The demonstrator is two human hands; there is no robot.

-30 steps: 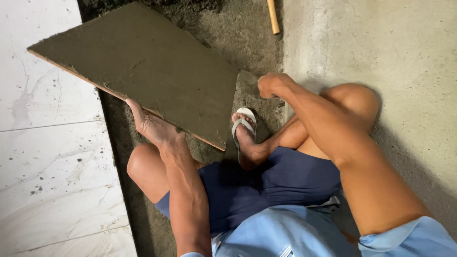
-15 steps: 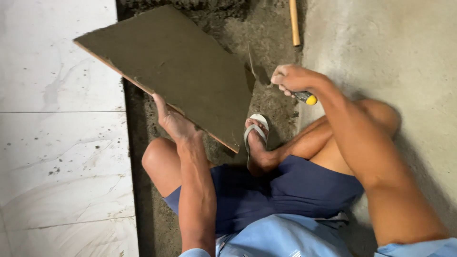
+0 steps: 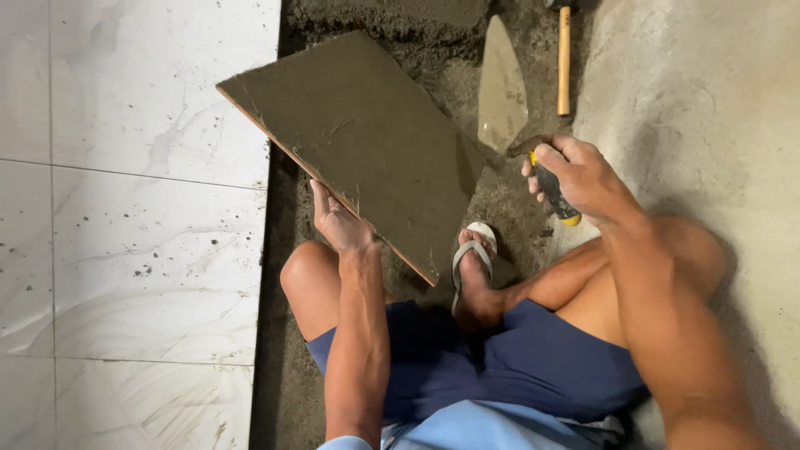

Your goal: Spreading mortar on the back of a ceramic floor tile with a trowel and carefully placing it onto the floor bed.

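While our left hand (image 3: 337, 223) pinches the tilted mortar-coated square tile (image 3: 358, 142) by its near edge, our right hand (image 3: 583, 175), fisted around the pointed steel trowel (image 3: 502, 87), should sweep evenly.

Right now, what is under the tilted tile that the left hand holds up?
Under the raised tile, only a strip of dark, rough mortar bed shows around its edges. The left hand props its lower edge. The ground directly beneath is covered by the tile.
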